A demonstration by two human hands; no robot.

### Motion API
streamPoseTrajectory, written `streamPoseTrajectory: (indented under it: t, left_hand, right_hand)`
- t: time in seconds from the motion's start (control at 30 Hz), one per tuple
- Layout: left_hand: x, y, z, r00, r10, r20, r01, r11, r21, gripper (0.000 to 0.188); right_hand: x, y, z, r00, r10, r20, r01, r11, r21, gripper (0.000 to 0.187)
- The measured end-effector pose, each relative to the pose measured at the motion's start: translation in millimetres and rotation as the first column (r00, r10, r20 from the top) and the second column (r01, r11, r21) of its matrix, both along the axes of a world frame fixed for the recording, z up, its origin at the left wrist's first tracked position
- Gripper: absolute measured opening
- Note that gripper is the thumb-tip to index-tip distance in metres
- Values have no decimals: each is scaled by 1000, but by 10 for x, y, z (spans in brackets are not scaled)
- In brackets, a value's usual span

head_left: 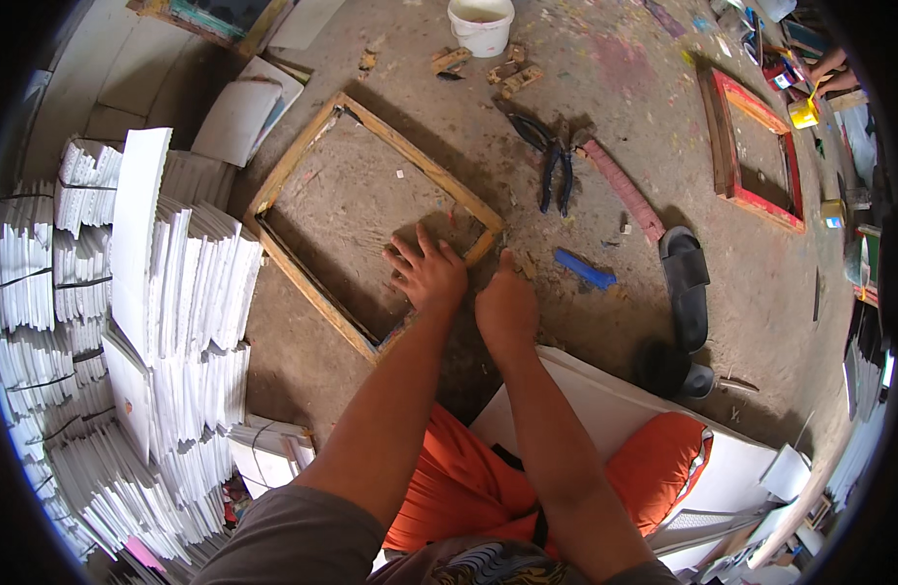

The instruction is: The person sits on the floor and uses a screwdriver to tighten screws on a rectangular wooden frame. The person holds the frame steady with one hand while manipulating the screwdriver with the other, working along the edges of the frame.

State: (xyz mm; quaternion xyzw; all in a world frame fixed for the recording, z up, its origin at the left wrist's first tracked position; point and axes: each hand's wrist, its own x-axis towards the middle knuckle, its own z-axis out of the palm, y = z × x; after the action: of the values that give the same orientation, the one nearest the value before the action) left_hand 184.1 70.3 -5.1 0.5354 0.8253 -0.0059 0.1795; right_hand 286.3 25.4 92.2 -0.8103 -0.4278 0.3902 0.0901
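A worn wooden frame (424, 163) lies flat on the stained floor in front of me. My left hand (431, 278) rests over its near-right side, fingers spread. Just beside it, at the frame's right corner, my right hand (507, 304) is closed with the thumb side toward the corner. Whatever it grips, if anything, is hidden. Right of the frame lie dark-handled pliers (547, 180) and a hammer with a pink-wrapped handle (622, 187). A blue strip (585, 268) sits on the floor to the right of my right hand.
Tied stacks of white sheets (200, 283) rise on the left. A white bucket (481, 27) and wooden blocks (519, 80) are at the back. Rightward are a black sandal (685, 292) and a red-painted frame (726, 136). Another person's hand (831, 70) is near a yellow container (804, 114).
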Motion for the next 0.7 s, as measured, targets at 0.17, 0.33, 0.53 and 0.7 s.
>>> streamPoseTrajectory:
  t: [0.17, 0.33, 0.53, 0.7]
  left_hand:
    - [52, -7, 33, 1000, -20, 8, 20, 1000, -14, 65]
    - [43, -5, 32, 1000, -18, -12, 18, 1000, -1, 65]
    - [59, 18, 69, 999, 26, 25, -26, 1000, -6, 63]
    - [49, 15, 75, 1000, 25, 18, -24, 1000, -11, 62]
  right_hand:
    - [28, -34, -269, 998, -59, 6, 57, 980, 192, 54]
    - [177, 19, -40, 720, -447, -531, 423, 889, -175, 51]
    - [261, -159, -193, 996, 74, 51, -80, 989, 124, 54]
    - [269, -182, -180, 997, 76, 19, -77, 994, 81, 56]
